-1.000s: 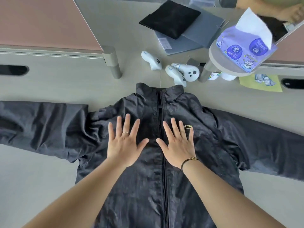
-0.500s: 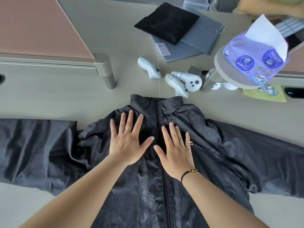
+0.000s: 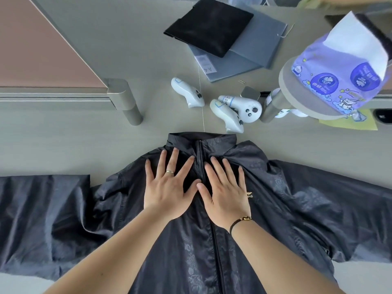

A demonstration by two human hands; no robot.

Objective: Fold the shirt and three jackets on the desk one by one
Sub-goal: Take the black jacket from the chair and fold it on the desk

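A dark zip-up jacket (image 3: 265, 209) lies face up along the near edge of the grey surface (image 3: 63, 145), sleeves spread toward the left and right edges, collar pointing to the far edge. The left hand (image 3: 169, 187) and right hand (image 3: 227, 194) press flat on its chest, fingers straight and splayed, either side of the zipper (image 3: 200, 153). Three white controllers (image 3: 222, 105) lie just beyond the collar.

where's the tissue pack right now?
Head view, upper right: the purple tissue pack sits on a round raised stand, right of the white controllers, beyond the jacket.
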